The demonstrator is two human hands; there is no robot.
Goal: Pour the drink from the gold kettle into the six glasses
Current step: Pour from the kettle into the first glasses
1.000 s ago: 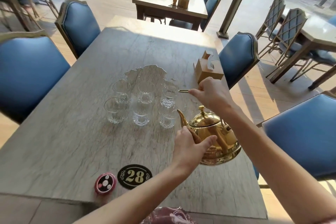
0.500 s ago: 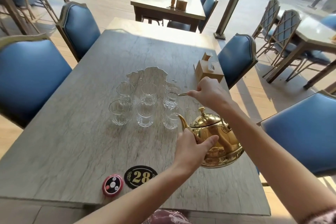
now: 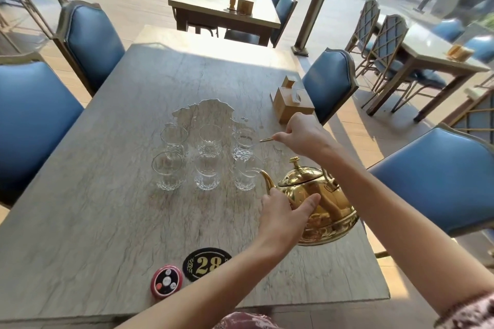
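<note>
The gold kettle [image 3: 319,203] is at the table's near right, its spout tip right beside the rim of the near right glass [image 3: 246,176]. My right hand [image 3: 302,136] is closed on the kettle's thin gold handle above the lid. My left hand [image 3: 283,211] presses against the kettle's body at the base of the spout. Six clear glasses stand in two rows of three, from the far left glass [image 3: 174,139] to the near left glass [image 3: 168,171]. No stream shows at the spout.
A puddle of spilled liquid [image 3: 205,112] lies just behind the glasses. A wooden tissue box [image 3: 290,105] stands at the right edge. A "28" plaque [image 3: 207,263] and a red call button [image 3: 167,280] sit near the front edge. Blue chairs [image 3: 328,83] surround the table [image 3: 93,222].
Both hands keep their hold on the kettle. The spout has crept slightly closer to the near right glass, and my view has shifted a little.
</note>
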